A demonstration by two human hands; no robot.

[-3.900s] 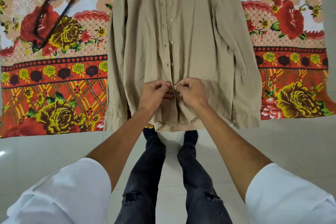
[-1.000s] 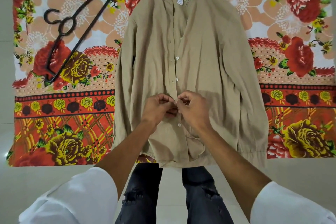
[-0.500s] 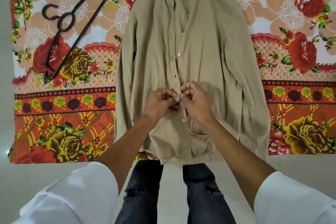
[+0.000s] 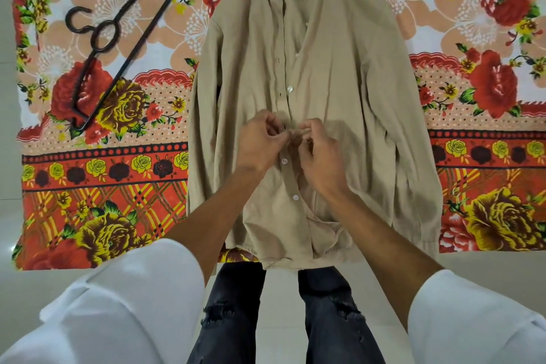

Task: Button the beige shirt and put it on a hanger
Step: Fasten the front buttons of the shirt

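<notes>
The beige shirt (image 4: 339, 74) lies flat, front up, on a floral cloth, collar at the far end. My left hand (image 4: 260, 142) pinches the left edge of the placket at mid-front. My right hand (image 4: 320, 154) pinches the right edge just beside it, fingertips nearly meeting over a button spot. Two white buttons below my hands sit closed on the placket. Above my hands the front lies parted, with buttons showing. A black hanger (image 4: 118, 47) lies on the cloth to the far left of the shirt, untouched.
The floral cloth (image 4: 103, 174) covers a pale tiled floor (image 4: 487, 263). My legs in dark jeans (image 4: 236, 304) stand just below the shirt's hem.
My hands have moved up the placket from the lowest button to the middle of the shirt. Two closed buttons now show below them. The hanger has not moved.
</notes>
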